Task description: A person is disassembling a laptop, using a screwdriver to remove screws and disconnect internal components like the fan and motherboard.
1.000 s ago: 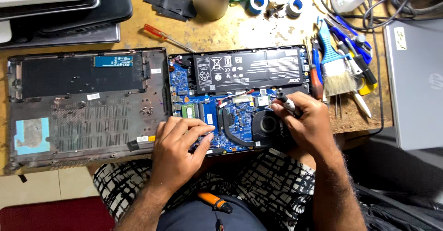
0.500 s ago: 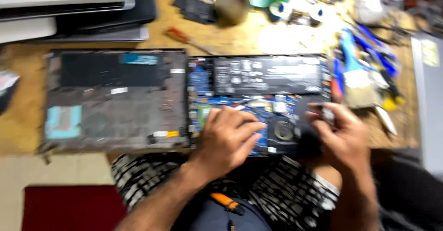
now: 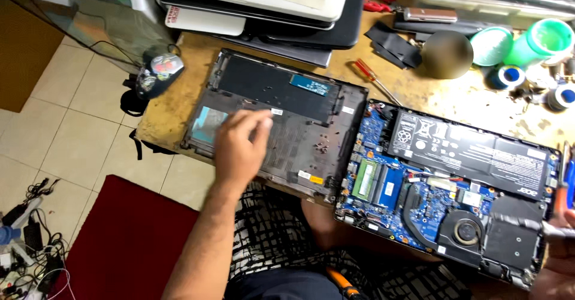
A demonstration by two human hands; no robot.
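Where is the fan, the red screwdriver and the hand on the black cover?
fan (image 3: 466,230): head view, on its round hub inside the open laptop.
red screwdriver (image 3: 363,69): head view, on its red handle.
left hand (image 3: 239,147): head view, on the back of the hand, over the black cover (image 3: 281,96).

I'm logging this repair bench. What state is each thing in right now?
Laptop: open, insides up, battery and fan exposed.
Bottom cover: off, lying inside-up beside the laptop.
Left hand: flat on the cover, fingers spread.
Right hand: at the laptop's right edge, mostly out of frame; grip cannot be told.
Red screwdriver: lying loose on the table.
Stacked laptops: closed, piled.
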